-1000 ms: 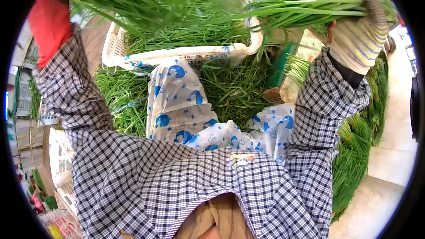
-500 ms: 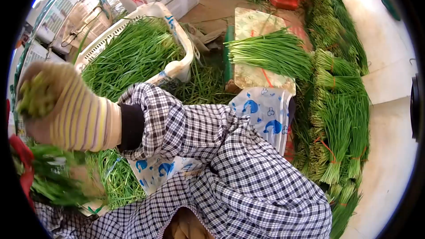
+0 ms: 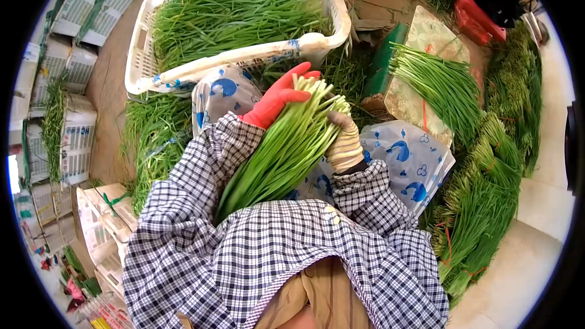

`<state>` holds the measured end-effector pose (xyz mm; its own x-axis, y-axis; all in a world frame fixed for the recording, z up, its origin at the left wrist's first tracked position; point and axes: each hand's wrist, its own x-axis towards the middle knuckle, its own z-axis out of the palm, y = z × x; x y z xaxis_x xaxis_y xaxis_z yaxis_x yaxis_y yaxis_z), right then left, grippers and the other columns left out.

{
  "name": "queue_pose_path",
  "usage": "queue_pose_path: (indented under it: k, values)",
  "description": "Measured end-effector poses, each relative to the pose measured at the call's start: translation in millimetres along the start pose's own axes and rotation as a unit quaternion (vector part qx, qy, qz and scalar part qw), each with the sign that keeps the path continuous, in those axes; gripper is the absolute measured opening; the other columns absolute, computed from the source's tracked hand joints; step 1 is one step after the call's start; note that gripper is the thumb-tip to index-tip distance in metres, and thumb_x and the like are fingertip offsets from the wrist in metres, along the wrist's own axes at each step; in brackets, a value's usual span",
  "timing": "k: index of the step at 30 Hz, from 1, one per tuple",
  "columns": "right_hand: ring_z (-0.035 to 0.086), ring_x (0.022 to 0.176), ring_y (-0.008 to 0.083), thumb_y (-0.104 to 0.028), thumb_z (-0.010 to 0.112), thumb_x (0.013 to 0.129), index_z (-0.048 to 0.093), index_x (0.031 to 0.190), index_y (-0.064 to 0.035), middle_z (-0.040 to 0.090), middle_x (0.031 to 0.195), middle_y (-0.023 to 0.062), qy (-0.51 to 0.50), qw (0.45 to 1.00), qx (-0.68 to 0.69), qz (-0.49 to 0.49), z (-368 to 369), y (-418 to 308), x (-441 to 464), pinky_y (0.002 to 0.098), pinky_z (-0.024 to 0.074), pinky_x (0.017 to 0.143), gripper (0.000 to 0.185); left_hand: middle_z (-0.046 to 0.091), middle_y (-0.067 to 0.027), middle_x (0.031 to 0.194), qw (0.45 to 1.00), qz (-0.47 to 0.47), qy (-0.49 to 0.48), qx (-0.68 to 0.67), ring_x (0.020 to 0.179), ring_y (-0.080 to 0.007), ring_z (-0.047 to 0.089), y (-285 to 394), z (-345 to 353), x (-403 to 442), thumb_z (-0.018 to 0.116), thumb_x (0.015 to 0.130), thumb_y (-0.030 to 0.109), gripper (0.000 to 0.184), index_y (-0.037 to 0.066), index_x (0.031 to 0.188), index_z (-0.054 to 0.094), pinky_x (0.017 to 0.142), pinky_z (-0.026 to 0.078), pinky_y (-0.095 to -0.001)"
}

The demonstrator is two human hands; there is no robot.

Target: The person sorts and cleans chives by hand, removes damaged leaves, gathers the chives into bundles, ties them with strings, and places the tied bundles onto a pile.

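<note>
Across the wearer's lap, I see a loose bunch of long green stalks point(image 3: 274, 158) slanting, pale ends uppermost, between two gloved hands. The red left hand point(image 3: 281, 96) is spread wide, its thumb against the pale ends; the striped right hand point(image 3: 344, 139) grips the bunch's other side, its fingers partly hidden. Beyond, a white crate point(image 3: 241, 61) holds more greens. To the right, another bunch point(image 3: 436, 85) lies on a patterned board point(image 3: 429, 30), near banded bundles point(image 3: 487, 207).
</note>
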<state>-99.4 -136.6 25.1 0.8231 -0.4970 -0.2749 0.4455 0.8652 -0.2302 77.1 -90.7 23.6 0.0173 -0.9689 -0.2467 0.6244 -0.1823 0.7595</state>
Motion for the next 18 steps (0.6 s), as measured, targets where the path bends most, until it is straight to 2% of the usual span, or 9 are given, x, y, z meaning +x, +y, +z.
queue_pose_path:
  k: [3, 6, 10, 12, 13, 14, 16, 17, 18]
  values:
    - [0.061, 0.111, 0.032, -0.015, 0.066, 0.076, 0.046, 0.133, 0.0004, 0.058, 0.126, 0.0172, 0.036, 0.998, -0.05, -0.004, -0.4, -9.8, -5.1, 0.0457, 0.0512, 0.097, 0.062, 0.023, -0.0104, 0.155, 0.983, -0.03, -0.085, 0.158, 0.141, -0.0203, 0.024, -1.1, -12.9, -36.1, 0.073, 0.081, 0.035, 0.102, 0.008, 0.153, 0.007, 0.115, 0.02, -0.0358]
    - [0.062, 0.108, 0.0334, -0.011, 0.066, 0.077, 0.045, 0.134, 0.0002, 0.059, 0.125, 0.0174, -0.033, 0.999, 0.0, -0.025, 8.2, -14.4, -2.0, 0.0486, 0.0524, 0.095, 0.062, 0.027, -0.0106, 0.154, 0.965, -0.135, -0.167, 0.149, 0.139, -0.0226, 0.03, 23.3, -4.4, -84.8, 0.075, 0.079, 0.038, 0.103, 0.008, 0.153, 0.01, 0.114, 0.025, -0.0371]
    - [0.052, 0.121, 0.0301, -0.009, 0.072, 0.073, 0.039, 0.141, -0.0034, 0.054, 0.133, 0.0142, -0.087, 0.996, -0.017, 0.004, -16.4, -14.7, 20.6, 0.0436, 0.044, 0.103, 0.076, 0.044, -0.0136, 0.143, 0.959, -0.203, -0.079, -0.183, 0.128, -0.0207, 0.046, -27.0, -38.7, -130.0, 0.069, 0.087, 0.026, 0.07, 0.007, 0.145, 0.035, 0.108, 0.038, -0.0375]
    - [0.053, 0.118, 0.0292, -0.008, 0.068, 0.077, 0.041, 0.137, -0.0037, 0.052, 0.133, 0.0134, -0.008, 0.974, -0.225, -0.026, -16.5, -47.5, 26.9, 0.0426, 0.043, 0.104, 0.067, 0.06, -0.0123, 0.126, 0.907, -0.165, -0.048, -0.384, 0.115, -0.0203, 0.059, -67.0, -54.4, -142.6, 0.062, 0.091, 0.02, 0.044, 0.008, 0.132, 0.053, 0.1, 0.049, -0.0352]
    - [0.053, 0.118, 0.0299, -0.008, 0.068, 0.077, 0.044, 0.135, -0.0048, 0.052, 0.133, 0.0135, 0.012, 0.937, -0.329, -0.119, -15.8, -59.1, 28.9, 0.0433, 0.0431, 0.103, 0.063, 0.061, -0.0106, 0.126, 0.96, -0.116, 0.085, -0.242, 0.112, -0.0202, 0.06, -67.5, -44.9, -155.2, 0.062, 0.092, 0.024, 0.046, 0.008, 0.133, 0.052, 0.098, 0.05, -0.034]
    - [0.052, 0.118, 0.0305, -0.007, 0.067, 0.077, 0.046, 0.132, -0.0059, 0.051, 0.133, 0.0136, 0.054, 0.877, -0.431, -0.205, -15.4, -70.7, 30.8, 0.044, 0.0432, 0.103, 0.059, 0.061, -0.0101, 0.126, 0.948, -0.15, 0.073, -0.272, 0.112, -0.0193, 0.06, -43.1, -25.8, -147.1, 0.061, 0.092, 0.029, 0.047, 0.008, 0.133, 0.053, 0.097, 0.05, -0.0335]
    - [0.048, 0.123, 0.0293, -0.013, 0.069, 0.076, 0.049, 0.127, -0.0077, 0.049, 0.134, 0.0145, 0.038, 0.815, -0.526, -0.239, 45.9, -80.3, 5.1, 0.0458, 0.0444, 0.101, 0.055, 0.061, -0.0095, 0.126, 0.932, -0.182, 0.059, -0.308, 0.111, -0.0185, 0.06, -11.0, 8.1, -133.0, 0.061, 0.092, 0.033, 0.048, 0.009, 0.133, 0.053, 0.096, 0.05, -0.0329]
    - [0.045, 0.125, 0.0288, -0.015, 0.071, 0.076, 0.051, 0.125, -0.0086, 0.048, 0.134, 0.0149, 0.034, 0.78, -0.569, -0.258, 76.7, -85.2, -7.6, 0.0467, 0.0449, 0.1, 0.053, 0.058, -0.0092, 0.13, 0.964, -0.148, 0.062, -0.213, 0.116, -0.018, 0.057, -5.3, 17.0, -129.5, 0.061, 0.093, 0.033, 0.051, 0.009, 0.136, 0.05, 0.1, 0.048, -0.0337]
    - [0.045, 0.125, 0.0279, -0.023, 0.073, 0.075, 0.052, 0.121, -0.0085, 0.048, 0.134, 0.0145, -0.041, 0.545, -0.774, -0.319, 92.0, -78.9, -7.5, 0.0483, 0.0416, 0.103, 0.052, 0.054, -0.009, 0.135, 0.985, -0.112, 0.063, -0.114, 0.12, -0.0175, 0.054, -2.1, 19.5, -126.5, 0.061, 0.093, 0.033, 0.054, 0.01, 0.139, 0.046, 0.103, 0.045, -0.0345]
